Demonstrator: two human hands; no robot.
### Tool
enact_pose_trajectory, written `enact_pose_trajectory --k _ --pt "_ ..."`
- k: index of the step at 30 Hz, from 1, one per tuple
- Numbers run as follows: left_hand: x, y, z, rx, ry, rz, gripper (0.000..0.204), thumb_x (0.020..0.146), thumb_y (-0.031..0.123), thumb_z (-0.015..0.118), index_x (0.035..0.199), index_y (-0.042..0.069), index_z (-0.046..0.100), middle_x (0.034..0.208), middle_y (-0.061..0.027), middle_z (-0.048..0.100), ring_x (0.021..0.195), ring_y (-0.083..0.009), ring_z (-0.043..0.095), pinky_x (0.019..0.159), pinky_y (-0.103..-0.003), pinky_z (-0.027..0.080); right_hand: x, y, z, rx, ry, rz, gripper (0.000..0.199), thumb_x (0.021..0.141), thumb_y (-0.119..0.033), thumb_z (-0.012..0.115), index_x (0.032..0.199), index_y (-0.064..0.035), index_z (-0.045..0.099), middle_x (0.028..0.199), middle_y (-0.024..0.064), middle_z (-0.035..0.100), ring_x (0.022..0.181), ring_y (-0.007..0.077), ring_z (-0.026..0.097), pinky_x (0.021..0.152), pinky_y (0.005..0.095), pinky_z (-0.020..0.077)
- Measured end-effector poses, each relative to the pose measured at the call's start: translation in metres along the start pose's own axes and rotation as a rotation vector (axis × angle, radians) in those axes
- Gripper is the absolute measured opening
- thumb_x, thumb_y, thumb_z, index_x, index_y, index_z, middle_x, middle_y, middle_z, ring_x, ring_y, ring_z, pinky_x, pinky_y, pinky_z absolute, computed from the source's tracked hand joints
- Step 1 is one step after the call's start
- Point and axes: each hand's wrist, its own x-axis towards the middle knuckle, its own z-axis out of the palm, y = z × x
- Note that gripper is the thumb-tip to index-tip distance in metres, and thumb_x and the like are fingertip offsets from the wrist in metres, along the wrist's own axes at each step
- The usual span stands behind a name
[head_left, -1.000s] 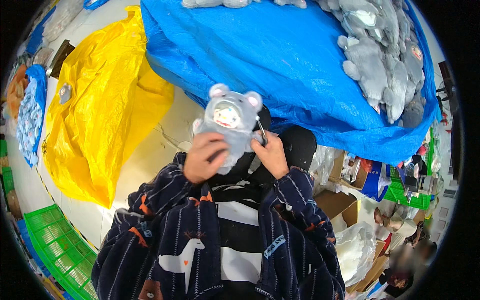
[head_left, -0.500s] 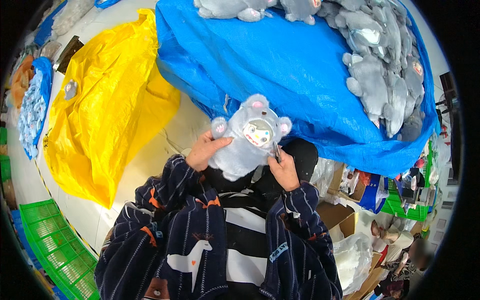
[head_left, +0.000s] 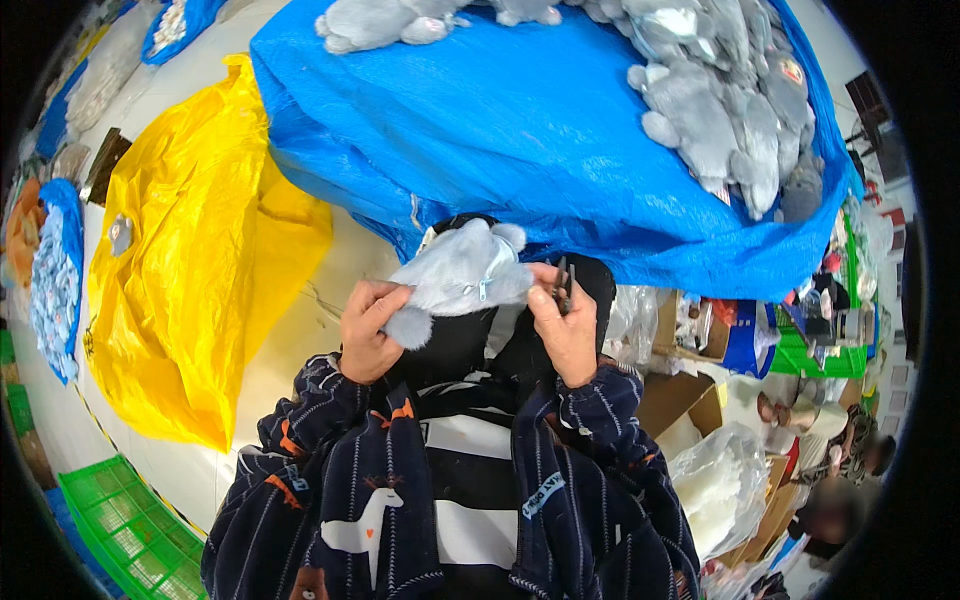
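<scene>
A grey plush bear (head_left: 452, 268) is held above my lap with its back side up. A light blue zipper (head_left: 484, 288) shows on it, and its face is out of sight. My left hand (head_left: 372, 328) is closed on the plush near a round fluffy tail (head_left: 408, 327). My right hand (head_left: 564, 328) pinches the other end of the toy between thumb and forefinger. In that same hand sits a small dark tool (head_left: 565, 283) that looks like thread snips, its tips pointing up away from the plush.
A large blue sack (head_left: 480, 130) spreads ahead, with several grey plush toys (head_left: 690, 115) piled on its right. To the left lies a yellow sack (head_left: 180, 270). A green crate (head_left: 130, 530) is at lower left. Cardboard boxes (head_left: 680, 400) and a clear plastic bag (head_left: 720, 480) stand at right.
The plush bear has been turned over, from its face showing to its zippered back showing. Both hands have shifted their hold on it, and the view has shifted slightly.
</scene>
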Motion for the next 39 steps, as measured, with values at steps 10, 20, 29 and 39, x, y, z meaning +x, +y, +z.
enact_pose_trajectory --k 10,20,29,39 --pt "-0.009 -0.003 0.006 0.005 -0.085 -0.083 0.036 0.066 -0.004 0.069 0.101 0.004 0.062 0.095 -0.0136 0.059 0.087 -0.03 0.059 0.074 -0.034 0.047 -0.001 0.007 0.013 -0.863 -0.067 -0.783 0.034 0.069 -0.006 0.07 0.101 -0.0047 0.061 0.097 0.008 0.058 0.068 0.0239 0.063 0.056 0.0324 0.0506" --pt "-0.001 0.015 0.017 0.214 -0.277 -0.042 0.063 0.056 0.0 0.071 0.115 0.004 0.048 0.113 -0.0181 0.053 0.101 -0.0388 0.052 0.085 -0.043 0.044 -0.012 0.023 0.037 -0.762 -0.37 -0.709 0.028 0.07 0.0 0.065 0.094 -0.0067 0.053 0.084 0.0073 0.056 0.066 0.0261 0.061 0.056 0.0347 0.0479" --pt "0.003 0.003 0.034 0.034 -0.209 -0.162 0.04 0.06 -0.009 0.064 0.094 0.002 0.047 0.096 -0.0167 0.057 0.089 -0.0377 0.055 0.074 -0.038 0.046 -0.005 0.032 0.027 -0.851 -0.267 -0.745 0.019 0.076 -0.006 0.061 0.092 -0.0085 0.052 0.086 0.007 0.054 0.068 0.0239 0.062 0.057 0.0346 0.0492" --pt "-0.003 0.003 0.018 -0.105 -0.374 -0.102 0.025 0.068 -0.002 0.065 0.088 0.003 0.051 0.098 -0.0134 0.053 0.091 -0.0311 0.054 0.079 -0.034 0.045 0.013 0.012 0.028 -0.399 -0.21 -0.09 0.024 0.082 -0.02 0.064 0.082 0.0041 0.063 0.068 0.024 0.057 0.064 0.0372 0.062 0.054 0.0376 0.0452"
